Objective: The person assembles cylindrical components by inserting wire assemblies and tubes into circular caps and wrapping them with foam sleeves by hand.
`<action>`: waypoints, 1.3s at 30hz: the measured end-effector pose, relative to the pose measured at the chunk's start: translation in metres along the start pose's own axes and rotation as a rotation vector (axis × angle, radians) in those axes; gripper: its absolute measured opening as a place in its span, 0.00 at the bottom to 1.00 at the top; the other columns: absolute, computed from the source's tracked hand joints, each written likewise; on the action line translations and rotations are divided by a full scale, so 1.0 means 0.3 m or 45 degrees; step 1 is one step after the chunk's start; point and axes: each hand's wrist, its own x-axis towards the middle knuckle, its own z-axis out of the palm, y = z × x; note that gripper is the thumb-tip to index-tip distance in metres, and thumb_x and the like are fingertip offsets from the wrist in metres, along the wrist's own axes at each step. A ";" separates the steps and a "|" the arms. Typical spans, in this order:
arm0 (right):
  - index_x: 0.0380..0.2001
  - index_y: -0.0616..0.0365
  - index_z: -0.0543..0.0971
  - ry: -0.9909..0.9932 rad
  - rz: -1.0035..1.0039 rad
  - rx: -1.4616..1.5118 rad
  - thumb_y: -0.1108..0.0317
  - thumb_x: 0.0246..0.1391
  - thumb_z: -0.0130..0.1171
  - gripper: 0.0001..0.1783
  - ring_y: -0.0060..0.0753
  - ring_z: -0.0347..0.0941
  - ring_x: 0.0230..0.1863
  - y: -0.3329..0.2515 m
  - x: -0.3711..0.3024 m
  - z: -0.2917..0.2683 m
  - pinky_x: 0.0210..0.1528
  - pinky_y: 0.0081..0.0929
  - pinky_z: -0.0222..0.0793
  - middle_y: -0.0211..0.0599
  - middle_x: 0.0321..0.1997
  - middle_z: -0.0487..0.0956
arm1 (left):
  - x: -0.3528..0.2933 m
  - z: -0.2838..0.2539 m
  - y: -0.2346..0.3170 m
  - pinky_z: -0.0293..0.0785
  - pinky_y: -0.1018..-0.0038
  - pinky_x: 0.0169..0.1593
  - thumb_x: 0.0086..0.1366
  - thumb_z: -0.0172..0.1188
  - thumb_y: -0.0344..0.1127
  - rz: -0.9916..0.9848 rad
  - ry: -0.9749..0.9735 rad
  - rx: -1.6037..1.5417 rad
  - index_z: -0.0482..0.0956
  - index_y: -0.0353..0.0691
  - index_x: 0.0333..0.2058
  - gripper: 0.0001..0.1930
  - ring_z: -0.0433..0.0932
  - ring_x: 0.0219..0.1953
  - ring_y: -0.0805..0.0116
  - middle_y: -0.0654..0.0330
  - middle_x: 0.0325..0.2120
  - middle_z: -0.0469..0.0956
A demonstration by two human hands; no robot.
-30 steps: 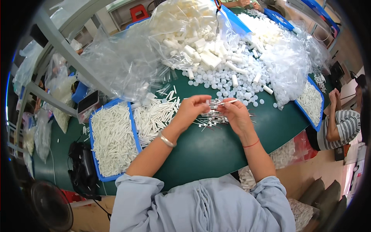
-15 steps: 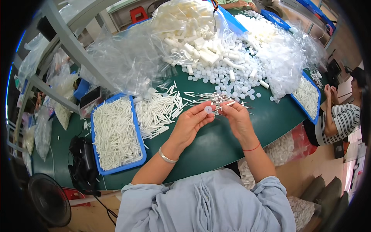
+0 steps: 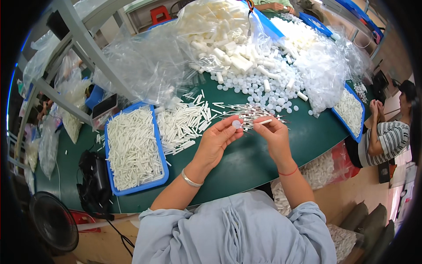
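Observation:
Between the thumb and index finger of my left hand [image 3: 221, 137], a small translucent white disc [image 3: 237, 124] is pinched, its flat face showing. My right hand [image 3: 278, 137] sits a little to the right, closed on a short white stick [image 3: 265, 122] that points toward upper right. A small gap separates the two hands. Just beyond them lies a heap of thin metal pins with white parts [image 3: 246, 112]. Farther off, many matching translucent discs [image 3: 278, 104] are scattered. To the left of my left hand is a loose pile of white sticks [image 3: 182, 130].
A blue tray [image 3: 165, 175] full of white sticks stands at left, by a black bag [image 3: 94, 176]. Clear plastic bags [image 3: 145, 66] and white foam cylinders [image 3: 239, 61] are heaped behind. Another blue tray [image 3: 358, 134] is at right, near a seated person [image 3: 387, 136]. A fan [image 3: 53, 222] is lower left.
My right hand has shifted slightly right, away from the disc, and the white stick shows more of its length. My left hand still pinches the disc. The view has moved slightly.

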 end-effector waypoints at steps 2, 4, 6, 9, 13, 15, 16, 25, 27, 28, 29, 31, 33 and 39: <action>0.35 0.63 0.81 -0.005 -0.026 -0.021 0.71 0.53 0.64 0.08 0.17 0.73 0.37 0.001 -0.004 0.000 0.41 0.15 0.68 0.30 0.36 0.80 | -0.004 0.004 0.003 0.76 0.75 0.52 0.67 0.55 0.28 0.009 0.004 0.040 0.70 0.31 0.55 0.19 0.78 0.45 0.69 0.52 0.49 0.75; 0.35 0.63 0.81 -0.012 -0.051 -0.040 0.71 0.53 0.64 0.08 0.17 0.73 0.37 0.000 -0.006 0.002 0.41 0.15 0.68 0.30 0.36 0.80 | -0.007 0.001 0.003 0.76 0.75 0.52 0.66 0.55 0.28 0.019 0.010 0.081 0.70 0.30 0.55 0.19 0.78 0.45 0.69 0.52 0.48 0.76; 0.35 0.63 0.81 -0.030 -0.091 -0.070 0.72 0.53 0.64 0.07 0.17 0.73 0.37 -0.003 -0.007 0.006 0.41 0.15 0.67 0.31 0.36 0.80 | -0.012 -0.012 -0.002 0.76 0.74 0.51 0.66 0.56 0.28 0.070 -0.009 0.287 0.71 0.30 0.54 0.19 0.78 0.44 0.69 0.54 0.46 0.77; 0.34 0.62 0.81 -0.080 -0.151 -0.243 0.73 0.53 0.63 0.06 0.17 0.73 0.38 -0.006 -0.007 0.002 0.42 0.16 0.68 0.31 0.37 0.81 | -0.018 -0.013 0.002 0.77 0.74 0.50 0.65 0.57 0.28 0.058 0.004 0.338 0.72 0.30 0.53 0.18 0.79 0.43 0.69 0.55 0.43 0.78; 0.34 0.62 0.81 -0.111 -0.200 -0.313 0.74 0.52 0.63 0.05 0.18 0.74 0.38 -0.014 -0.010 0.019 0.42 0.16 0.68 0.30 0.36 0.81 | -0.023 -0.016 0.006 0.78 0.75 0.48 0.65 0.58 0.30 0.052 0.009 0.340 0.73 0.30 0.51 0.17 0.80 0.40 0.69 0.56 0.41 0.79; 0.33 0.62 0.81 -0.143 -0.255 -0.338 0.75 0.52 0.63 0.05 0.19 0.74 0.37 0.003 -0.008 0.025 0.41 0.17 0.68 0.31 0.35 0.80 | -0.023 -0.017 0.010 0.77 0.77 0.46 0.65 0.59 0.30 -0.134 -0.007 0.243 0.75 0.29 0.49 0.15 0.80 0.39 0.71 0.56 0.40 0.79; 0.33 0.62 0.81 -0.147 -0.253 -0.338 0.75 0.52 0.63 0.05 0.19 0.74 0.37 0.016 -0.007 0.032 0.41 0.17 0.68 0.31 0.35 0.80 | -0.020 -0.021 0.009 0.77 0.77 0.46 0.65 0.59 0.30 -0.133 -0.003 0.241 0.75 0.29 0.49 0.15 0.80 0.39 0.71 0.56 0.40 0.79; 0.33 0.64 0.81 -0.062 -0.092 0.017 0.75 0.52 0.63 0.05 0.21 0.75 0.36 0.086 0.004 0.059 0.40 0.17 0.68 0.32 0.35 0.81 | -0.007 0.020 -0.025 0.78 0.81 0.39 0.60 0.63 0.26 0.148 0.194 0.391 0.79 0.29 0.39 0.10 0.80 0.32 0.74 0.56 0.33 0.81; 0.34 0.65 0.82 -0.067 0.087 0.247 0.73 0.53 0.63 0.06 0.21 0.76 0.36 0.089 0.017 0.055 0.42 0.18 0.70 0.34 0.36 0.82 | 0.001 0.031 -0.026 0.78 0.81 0.39 0.60 0.63 0.26 0.237 0.210 0.481 0.79 0.29 0.39 0.10 0.80 0.32 0.74 0.56 0.33 0.81; 0.35 0.65 0.81 -0.098 0.086 0.270 0.72 0.53 0.63 0.08 0.22 0.76 0.36 0.089 0.027 0.049 0.43 0.19 0.71 0.36 0.36 0.82 | 0.008 0.039 -0.028 0.77 0.81 0.38 0.60 0.63 0.26 0.317 0.212 0.568 0.79 0.29 0.39 0.10 0.80 0.32 0.74 0.57 0.33 0.81; 0.35 0.65 0.81 -0.101 0.088 0.270 0.72 0.53 0.63 0.08 0.22 0.76 0.36 0.091 0.038 0.046 0.43 0.19 0.71 0.36 0.36 0.82 | 0.021 0.045 -0.028 0.77 0.81 0.38 0.59 0.64 0.27 0.345 0.220 0.571 0.79 0.30 0.39 0.10 0.80 0.32 0.75 0.58 0.32 0.81; 0.36 0.65 0.81 -0.068 0.100 0.243 0.72 0.54 0.63 0.08 0.22 0.76 0.37 0.097 0.068 0.039 0.43 0.19 0.70 0.36 0.36 0.82 | 0.055 0.045 -0.032 0.76 0.82 0.38 0.59 0.64 0.27 0.348 0.234 0.611 0.79 0.30 0.39 0.10 0.79 0.32 0.76 0.59 0.32 0.81; 0.37 0.64 0.81 -0.005 0.119 0.228 0.71 0.54 0.63 0.08 0.22 0.76 0.38 0.101 0.106 0.025 0.44 0.19 0.70 0.35 0.38 0.82 | 0.112 0.033 -0.009 0.75 0.82 0.37 0.59 0.65 0.30 0.299 0.191 0.760 0.79 0.31 0.39 0.11 0.78 0.32 0.77 0.60 0.31 0.81; 0.36 0.65 0.75 0.140 0.058 0.355 0.72 0.58 0.57 0.06 0.32 0.79 0.40 0.090 0.207 -0.038 0.46 0.26 0.74 0.44 0.40 0.80 | 0.420 -0.162 0.080 0.74 0.68 0.39 0.60 0.62 0.40 0.743 0.328 1.893 0.80 0.36 0.35 0.12 0.78 0.33 0.60 0.53 0.32 0.79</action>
